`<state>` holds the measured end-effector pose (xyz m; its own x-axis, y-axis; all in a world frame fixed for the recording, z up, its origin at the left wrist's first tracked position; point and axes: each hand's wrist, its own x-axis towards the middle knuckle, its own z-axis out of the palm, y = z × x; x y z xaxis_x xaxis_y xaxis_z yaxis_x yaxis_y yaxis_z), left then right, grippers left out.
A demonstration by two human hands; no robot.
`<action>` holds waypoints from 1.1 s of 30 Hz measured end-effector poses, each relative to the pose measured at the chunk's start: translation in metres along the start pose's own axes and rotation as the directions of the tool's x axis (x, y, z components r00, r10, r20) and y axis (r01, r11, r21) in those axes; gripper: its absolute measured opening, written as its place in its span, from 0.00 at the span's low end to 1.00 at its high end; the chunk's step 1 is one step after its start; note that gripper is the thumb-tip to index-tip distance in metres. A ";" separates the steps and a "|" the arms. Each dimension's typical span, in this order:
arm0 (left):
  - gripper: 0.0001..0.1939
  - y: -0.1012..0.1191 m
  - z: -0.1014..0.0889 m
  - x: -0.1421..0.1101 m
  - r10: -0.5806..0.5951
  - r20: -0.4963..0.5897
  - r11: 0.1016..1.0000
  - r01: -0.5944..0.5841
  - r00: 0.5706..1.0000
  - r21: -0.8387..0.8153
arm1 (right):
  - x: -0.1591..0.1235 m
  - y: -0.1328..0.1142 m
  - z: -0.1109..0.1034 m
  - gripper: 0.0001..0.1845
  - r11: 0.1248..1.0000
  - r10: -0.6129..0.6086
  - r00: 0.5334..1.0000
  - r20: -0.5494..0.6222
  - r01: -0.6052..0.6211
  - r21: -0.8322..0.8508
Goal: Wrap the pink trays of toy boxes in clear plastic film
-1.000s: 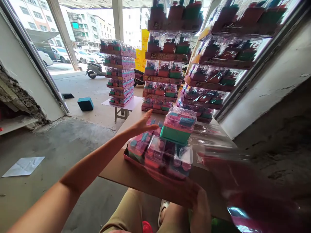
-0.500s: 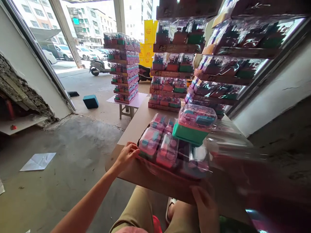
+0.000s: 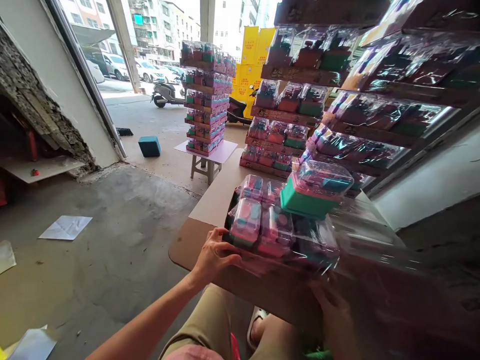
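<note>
Counter (image 3: 210, 200) edge close: my left hand (image 3: 215, 255) and right hand (image 3: 333, 310) grip the wrapped tray (image 3: 277, 235), whose loose green box (image 3: 313, 192) could slide off if tilted.

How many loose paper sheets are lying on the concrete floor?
3: one white sheet lies mid-floor on the left, one is cut by the left edge, one sits at the bottom-left corner. Others may lie outside the view.
</note>
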<state>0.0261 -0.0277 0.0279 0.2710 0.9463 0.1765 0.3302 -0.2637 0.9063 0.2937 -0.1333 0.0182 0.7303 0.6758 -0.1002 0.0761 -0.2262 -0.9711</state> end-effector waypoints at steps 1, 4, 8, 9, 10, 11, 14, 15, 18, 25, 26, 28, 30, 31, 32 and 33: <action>0.02 0.000 0.001 0.000 0.002 -0.004 1.000 -0.002 1.000 0.010 | 0.000 0.001 -0.001 0.20 1.000 0.012 1.000 0.001 -0.012 -0.005; 0.03 -0.002 0.001 -0.001 -0.010 -0.011 1.000 0.010 1.000 0.013 | 0.000 0.003 -0.004 0.21 0.999 0.010 1.000 0.006 -0.009 -0.041; 0.08 -0.005 -0.003 0.000 -0.006 0.010 1.000 0.006 1.000 -0.009 | -0.001 0.002 -0.003 0.19 0.995 -0.055 0.998 0.011 0.056 -0.082; 0.09 -0.005 -0.004 0.000 -0.004 0.010 1.000 0.004 1.000 -0.010 | -0.001 0.002 -0.003 0.19 0.994 -0.062 0.998 0.017 0.063 -0.090; 0.10 -0.006 -0.005 0.000 -0.002 0.007 1.000 0.002 1.000 -0.006 | -0.002 0.001 -0.003 0.19 0.993 -0.063 0.998 0.019 0.065 -0.100; 0.10 -0.006 -0.005 -0.001 0.001 0.001 1.000 -0.001 1.000 0.002 | -0.002 0.000 -0.003 0.19 0.992 -0.060 0.998 0.019 0.062 -0.108; 0.11 -0.008 -0.005 -0.001 0.031 -0.032 0.999 -0.030 0.999 0.044 | -0.004 -0.002 -0.003 0.19 0.989 -0.057 0.998 0.026 0.060 -0.138; 0.11 -0.008 -0.004 -0.002 0.043 -0.051 0.997 -0.040 0.998 0.062 | -0.004 -0.002 -0.004 0.19 0.986 -0.065 0.997 0.036 0.070 -0.149; 0.09 -0.008 -0.001 -0.005 0.077 -0.110 0.992 -0.065 0.991 0.109 | -0.002 -0.002 -0.005 0.19 0.977 -0.096 0.994 0.055 0.105 -0.186; 0.18 0.001 -0.002 -0.019 -0.223 0.131 0.915 0.254 0.966 -0.315 | -0.016 0.015 -0.005 0.22 0.991 -0.130 0.983 -0.130 0.129 -0.016; 0.20 0.004 -0.004 -0.021 -0.281 0.222 0.844 0.351 0.934 -0.406 | -0.026 0.020 -0.002 0.23 0.991 -0.118 0.971 -0.206 0.127 0.034; 0.23 0.010 -0.008 -0.023 -0.337 0.362 0.712 0.487 0.869 -0.506 | -0.051 0.028 0.010 0.24 0.990 -0.064 0.976 -0.206 0.088 0.112; 0.24 0.016 -0.011 -0.026 -0.353 0.431 0.641 0.550 0.830 -0.535 | -0.080 0.032 0.032 0.21 0.985 0.021 0.999 0.034 -0.027 0.173; 0.24 0.019 -0.013 -0.026 -0.353 0.454 0.618 0.569 0.818 -0.543 | -0.094 0.031 0.045 0.21 0.968 0.077 0.976 0.205 -0.122 0.218; 0.24 0.022 -0.013 -0.027 -0.352 0.473 0.601 0.582 0.808 -0.547 | -0.106 0.028 0.060 0.21 0.953 0.100 0.946 0.310 -0.181 0.245; 0.24 0.024 -0.014 -0.028 -0.348 0.487 0.591 0.591 0.801 -0.549 | -0.115 0.023 0.076 0.21 0.931 0.110 0.912 0.394 -0.233 0.281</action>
<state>0.0138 -0.0580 0.0499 0.5424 0.7584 -0.3613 -0.1412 0.5063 0.8507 0.1599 -0.1635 -0.0094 0.4069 0.8684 -0.2833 -0.2906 -0.1710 -0.9415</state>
